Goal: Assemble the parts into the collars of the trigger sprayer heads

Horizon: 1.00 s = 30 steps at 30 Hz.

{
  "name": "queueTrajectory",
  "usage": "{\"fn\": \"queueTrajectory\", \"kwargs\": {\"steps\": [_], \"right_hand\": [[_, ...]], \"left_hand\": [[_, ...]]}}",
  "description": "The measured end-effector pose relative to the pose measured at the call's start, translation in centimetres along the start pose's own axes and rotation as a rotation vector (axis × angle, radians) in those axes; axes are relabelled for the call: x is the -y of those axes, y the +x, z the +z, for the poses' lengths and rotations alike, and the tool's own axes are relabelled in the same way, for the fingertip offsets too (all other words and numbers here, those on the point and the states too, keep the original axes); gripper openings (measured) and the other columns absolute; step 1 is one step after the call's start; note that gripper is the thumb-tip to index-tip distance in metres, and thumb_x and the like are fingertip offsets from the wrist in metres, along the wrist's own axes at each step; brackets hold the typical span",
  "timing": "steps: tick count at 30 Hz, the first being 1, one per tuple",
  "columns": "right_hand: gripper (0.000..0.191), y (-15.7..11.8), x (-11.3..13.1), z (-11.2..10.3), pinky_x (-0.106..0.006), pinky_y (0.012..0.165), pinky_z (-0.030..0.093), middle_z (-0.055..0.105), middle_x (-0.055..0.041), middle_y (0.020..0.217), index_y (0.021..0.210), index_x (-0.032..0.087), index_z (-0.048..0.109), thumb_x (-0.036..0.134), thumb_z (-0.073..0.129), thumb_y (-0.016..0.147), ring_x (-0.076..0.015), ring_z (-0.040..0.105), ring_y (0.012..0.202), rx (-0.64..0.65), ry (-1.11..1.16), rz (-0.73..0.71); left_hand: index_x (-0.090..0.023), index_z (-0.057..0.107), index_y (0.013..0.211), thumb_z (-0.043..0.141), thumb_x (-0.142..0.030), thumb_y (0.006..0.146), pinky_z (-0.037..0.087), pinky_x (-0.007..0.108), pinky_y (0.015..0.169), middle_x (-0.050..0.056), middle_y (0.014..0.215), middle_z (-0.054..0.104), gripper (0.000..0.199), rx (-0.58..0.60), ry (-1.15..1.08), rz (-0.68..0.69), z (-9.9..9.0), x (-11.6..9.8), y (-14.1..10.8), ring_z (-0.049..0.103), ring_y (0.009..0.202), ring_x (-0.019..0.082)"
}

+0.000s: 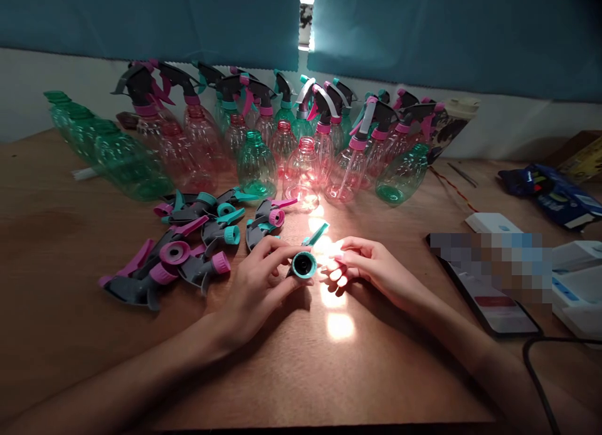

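My left hand point(258, 281) grips a spray trigger head point(305, 266), its teal collar turned towards me so that the dark hole inside shows. The teal lever of this head points up and to the right. Just to the right, my right hand point(364, 262) is closed with thumb and fingertips together in bright glare; anything between them is washed out. Left of my hands lies a pile of loose grey spray heads point(188, 259) with pink or teal collars and levers. Beyond my hands stand open-necked bottles, among them a clear pink bottle point(303, 168) and a green bottle point(256, 165).
Rows of bottles fitted with spray heads point(324, 128) line the back wall. More green bottles point(126, 159) stand at the left. On the right lie a phone point(489, 291), white plastic devices point(580, 278), a blue packet point(555, 193) and a black cable point(531, 372).
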State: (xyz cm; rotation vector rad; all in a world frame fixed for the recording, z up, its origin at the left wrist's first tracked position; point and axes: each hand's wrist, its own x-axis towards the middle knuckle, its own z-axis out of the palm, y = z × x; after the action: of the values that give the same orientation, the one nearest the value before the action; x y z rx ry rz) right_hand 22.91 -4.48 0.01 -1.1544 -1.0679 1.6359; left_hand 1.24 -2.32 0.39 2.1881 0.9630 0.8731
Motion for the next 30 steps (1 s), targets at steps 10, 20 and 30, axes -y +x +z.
{"fn": "queueTrajectory", "kwargs": {"steps": [10,20,30], "right_hand": [[0.019,0.2,0.4,-0.3,-0.024,0.073,0.053,0.07,-0.0064,0.089,0.09,0.015,0.062,0.028,0.067,0.077,-0.0134,0.066,0.078,0.01,0.21,0.028],[0.021,0.9,-0.5,-0.2,-0.027,0.061,0.043,0.058,-0.001,0.079,0.085,0.019,0.058,0.036,0.065,0.076,-0.014,0.053,0.067,-0.334,-0.938,-0.343],[0.027,2.1,0.0,-0.6,-0.024,0.057,0.038,0.056,0.0011,0.074,0.072,0.018,0.052,0.04,0.068,0.074,-0.0131,0.05,0.067,-0.17,-0.921,-0.278]], "left_hand": [[-0.023,0.063,0.108,0.061,-0.012,0.083,0.052,0.021,0.064,0.002,0.098,0.053,0.027,-0.016,-0.009,0.012,-0.1,-0.2,0.0,0.057,0.084,0.013],[-0.026,0.062,0.112,0.061,-0.019,0.085,0.054,0.023,0.063,0.002,0.101,0.052,0.028,-0.016,-0.022,-0.012,-0.1,-0.1,0.0,0.057,0.075,0.012],[-0.027,0.062,0.113,0.059,-0.021,0.087,0.054,0.025,0.065,0.003,0.101,0.051,0.027,-0.027,-0.017,-0.026,-0.2,0.3,0.1,0.056,0.082,0.014]]}}
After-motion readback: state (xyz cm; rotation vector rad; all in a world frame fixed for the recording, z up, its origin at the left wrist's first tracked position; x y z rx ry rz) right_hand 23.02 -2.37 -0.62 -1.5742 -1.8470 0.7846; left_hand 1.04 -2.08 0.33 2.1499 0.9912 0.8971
